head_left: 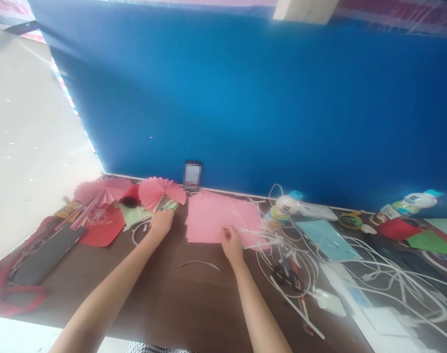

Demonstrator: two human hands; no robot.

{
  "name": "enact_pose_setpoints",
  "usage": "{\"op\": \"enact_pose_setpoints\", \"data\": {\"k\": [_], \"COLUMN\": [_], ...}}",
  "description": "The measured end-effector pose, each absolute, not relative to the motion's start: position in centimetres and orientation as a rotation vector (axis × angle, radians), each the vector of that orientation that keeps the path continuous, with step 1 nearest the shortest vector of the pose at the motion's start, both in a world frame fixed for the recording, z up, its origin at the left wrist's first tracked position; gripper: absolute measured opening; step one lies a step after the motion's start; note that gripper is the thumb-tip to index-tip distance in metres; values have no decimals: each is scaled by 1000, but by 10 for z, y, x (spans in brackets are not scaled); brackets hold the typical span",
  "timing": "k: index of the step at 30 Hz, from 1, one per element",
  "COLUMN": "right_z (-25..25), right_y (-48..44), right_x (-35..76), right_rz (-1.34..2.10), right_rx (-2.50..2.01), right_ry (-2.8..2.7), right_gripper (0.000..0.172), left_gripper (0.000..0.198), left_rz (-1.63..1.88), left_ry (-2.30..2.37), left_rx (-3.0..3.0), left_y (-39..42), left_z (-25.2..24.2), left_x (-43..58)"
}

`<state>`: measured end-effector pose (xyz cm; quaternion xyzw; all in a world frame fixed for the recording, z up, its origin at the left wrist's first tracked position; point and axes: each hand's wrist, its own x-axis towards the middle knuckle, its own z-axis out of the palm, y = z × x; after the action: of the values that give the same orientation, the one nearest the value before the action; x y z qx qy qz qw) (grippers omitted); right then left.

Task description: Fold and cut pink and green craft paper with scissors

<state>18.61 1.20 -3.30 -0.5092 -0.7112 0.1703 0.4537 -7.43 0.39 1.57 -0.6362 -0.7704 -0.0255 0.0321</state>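
Observation:
My left hand [162, 223] is closed, knuckles up, over the edge of some pale green paper [135, 214], just below a folded pink paper fan [157, 192]. What its fingers hold, if anything, is hidden. Curled fingers and thumb close my right hand [232, 240] above the lower edge of a stack of pink paper sheets [212, 215]. Anything in that pinch is too small to make out. White strips [258, 236] lie beside it on the right. Between my forearms, a thin curved pale strip [199, 262] rests on the brown table [179, 299].
Left lie another pink fan [103, 190], red paper [103, 228] and a long dark flat object [46, 255]. A phone [192, 175] leans on the blue panel [223, 98]. Right are scissors [287, 277], tangled white cables [392, 274], a bottle [284, 206] and a tape roll [350, 220].

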Motion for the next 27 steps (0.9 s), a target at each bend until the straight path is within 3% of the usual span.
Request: {"op": "enact_pose_setpoints", "data": {"k": [7,17,24,27], "right_z": [-32,-32,-31,-33], "right_y": [12,13,12,13], "right_x": [186,186,186,187], "right_rz": [435,472,469,454], "right_rx": [-1260,-1278,-1265,-1263], "right_ry": [-1742,-1718,-1719,-1717], "right_gripper": [18,19,19,20], "left_gripper": [34,24,41,40], "left_rz": [-291,-1390,-1674,-1750], "left_ry": [-2436,-2601,-2493,-2463], "left_rx": [-1857,-1711,-1639,-1721], "left_y": [2,3,2,3], "left_z": [27,44,50,50], "left_x": [-95,-127,-111,-108]}}
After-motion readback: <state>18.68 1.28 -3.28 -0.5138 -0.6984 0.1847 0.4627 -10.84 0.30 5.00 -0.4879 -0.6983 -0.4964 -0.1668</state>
